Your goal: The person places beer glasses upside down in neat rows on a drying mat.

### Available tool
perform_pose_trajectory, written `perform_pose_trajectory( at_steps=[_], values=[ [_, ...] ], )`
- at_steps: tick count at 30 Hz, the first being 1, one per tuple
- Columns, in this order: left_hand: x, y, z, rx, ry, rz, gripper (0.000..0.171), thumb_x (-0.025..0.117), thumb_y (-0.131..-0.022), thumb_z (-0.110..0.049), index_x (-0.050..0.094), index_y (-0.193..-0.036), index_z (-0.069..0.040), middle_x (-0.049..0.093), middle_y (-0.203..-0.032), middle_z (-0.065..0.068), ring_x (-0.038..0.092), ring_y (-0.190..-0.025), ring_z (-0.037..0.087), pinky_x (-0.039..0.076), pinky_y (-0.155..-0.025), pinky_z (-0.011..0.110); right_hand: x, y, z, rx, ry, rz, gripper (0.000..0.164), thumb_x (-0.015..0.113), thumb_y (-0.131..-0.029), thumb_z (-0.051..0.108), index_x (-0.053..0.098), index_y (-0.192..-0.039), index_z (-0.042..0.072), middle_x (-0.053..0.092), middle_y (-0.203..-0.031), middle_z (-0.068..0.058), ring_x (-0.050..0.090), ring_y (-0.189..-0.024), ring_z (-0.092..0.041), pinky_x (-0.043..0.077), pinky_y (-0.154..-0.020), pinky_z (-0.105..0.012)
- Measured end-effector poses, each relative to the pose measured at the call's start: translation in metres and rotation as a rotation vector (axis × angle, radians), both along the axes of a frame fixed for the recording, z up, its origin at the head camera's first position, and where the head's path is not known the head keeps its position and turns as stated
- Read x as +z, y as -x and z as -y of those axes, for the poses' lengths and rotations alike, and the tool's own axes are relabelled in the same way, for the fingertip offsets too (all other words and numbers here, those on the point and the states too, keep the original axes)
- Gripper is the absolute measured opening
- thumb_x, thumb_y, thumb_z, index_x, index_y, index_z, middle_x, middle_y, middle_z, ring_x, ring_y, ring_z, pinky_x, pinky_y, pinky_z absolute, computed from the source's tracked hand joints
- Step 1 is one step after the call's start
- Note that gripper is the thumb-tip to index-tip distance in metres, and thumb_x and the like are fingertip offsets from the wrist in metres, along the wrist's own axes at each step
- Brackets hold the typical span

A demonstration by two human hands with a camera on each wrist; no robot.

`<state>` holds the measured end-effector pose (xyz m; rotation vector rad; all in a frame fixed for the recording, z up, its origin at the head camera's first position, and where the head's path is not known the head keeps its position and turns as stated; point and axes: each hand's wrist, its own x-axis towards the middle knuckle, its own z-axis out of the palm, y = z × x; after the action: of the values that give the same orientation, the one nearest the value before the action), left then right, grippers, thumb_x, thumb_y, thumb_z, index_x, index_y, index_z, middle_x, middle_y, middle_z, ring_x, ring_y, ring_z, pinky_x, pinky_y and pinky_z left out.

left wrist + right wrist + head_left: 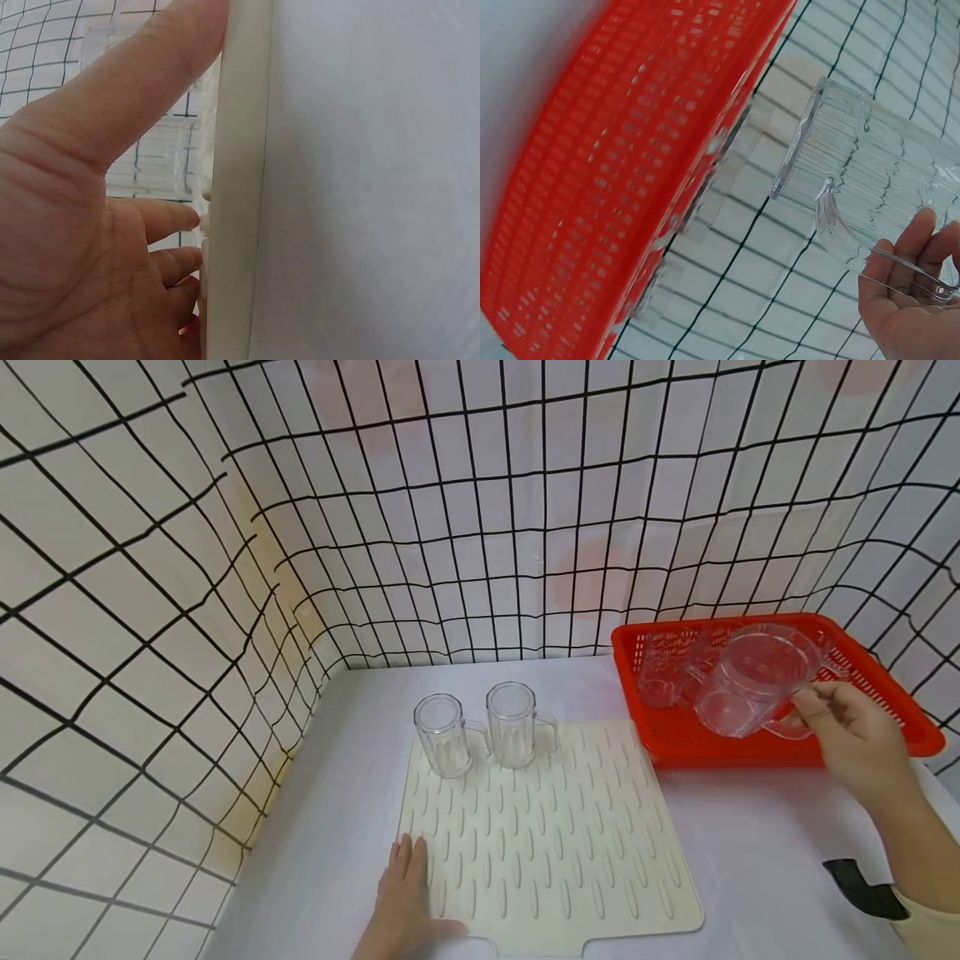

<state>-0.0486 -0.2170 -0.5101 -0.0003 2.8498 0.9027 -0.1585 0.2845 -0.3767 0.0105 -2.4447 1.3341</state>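
Note:
My right hand [862, 739] holds a clear handled mug [757, 681] by its handle, tilted above the red basket [738, 760]. In the right wrist view the curled fingers [915, 247] are on the handle, and the mug's ribbed wall [885, 150] shows. Another clear glass [660, 681] lies at the basket's left side. My left hand [405, 893] rests at the near left corner of the cream ridged mat [555, 843], fingers extended on it and thumb along its near edge. Two clear glass mugs [444, 739] [512, 727] stand upright on the mat's far left part, handles pointing right.
Black wire grid panels [487, 527] rise behind and along the left side of the white table [322, 827]. The basket stands at the back right, close beside the mat's far right corner. A black strap [866, 889] is around the right wrist.

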Motion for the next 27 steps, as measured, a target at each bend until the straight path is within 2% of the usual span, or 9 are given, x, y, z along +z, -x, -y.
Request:
perform_pose_trajectory(
  at_steps=[4, 12, 21, 27],
  values=[
    [-0.001, 0.000, 0.000, 0.008, 0.004, 0.009, 0.131, 0.093, -0.051, -0.048, 0.026, -0.148, 0.009, 0.015, -0.153, 0.036, 0.010, -0.140, 0.055, 0.019, -0.105, 0.072, 0.001, -0.006, 0.009, 0.066, 0.014, -0.030, 0.015, 0.047, -0.103, 0.016, 0.054, -0.107, 0.029, 0.056, -0.083, 0.015, 0.052, -0.077, 0.002, 0.045, -0.067, -0.003],
    [0.000, 0.001, -0.001, 0.016, 0.009, 0.026, 0.131, 0.093, -0.051, -0.047, 0.025, -0.148, 0.009, 0.013, -0.154, 0.036, 0.009, -0.140, 0.054, 0.019, -0.105, 0.071, 0.005, -0.014, 0.026, 0.204, 0.043, -0.151, 0.018, 0.048, -0.100, 0.001, 0.059, -0.107, 0.014, 0.060, -0.083, 0.007, 0.056, -0.077, -0.001, 0.048, -0.070, -0.006],
    [-0.005, 0.002, 0.000, 0.020, 0.015, 0.025, 0.132, 0.093, -0.051, -0.048, 0.025, -0.148, 0.009, 0.014, -0.154, 0.035, 0.009, -0.141, 0.053, 0.017, -0.108, 0.069, 0.009, -0.018, 0.038, 0.300, 0.070, -0.136, 0.015, 0.047, -0.100, -0.002, 0.059, -0.105, 0.005, 0.060, -0.081, 0.000, 0.058, -0.077, -0.006, 0.049, -0.071, -0.009],
    [-0.002, 0.002, -0.001, 0.017, 0.011, 0.024, 0.131, 0.093, -0.052, -0.047, 0.025, -0.149, 0.010, 0.014, -0.154, 0.035, 0.009, -0.141, 0.053, 0.017, -0.107, 0.069, 0.010, -0.021, 0.048, 0.367, 0.081, -0.132, 0.014, 0.045, -0.099, -0.006, 0.057, -0.104, 0.000, 0.057, -0.081, -0.002, 0.056, -0.076, -0.009, 0.051, -0.071, -0.012]
  ],
)
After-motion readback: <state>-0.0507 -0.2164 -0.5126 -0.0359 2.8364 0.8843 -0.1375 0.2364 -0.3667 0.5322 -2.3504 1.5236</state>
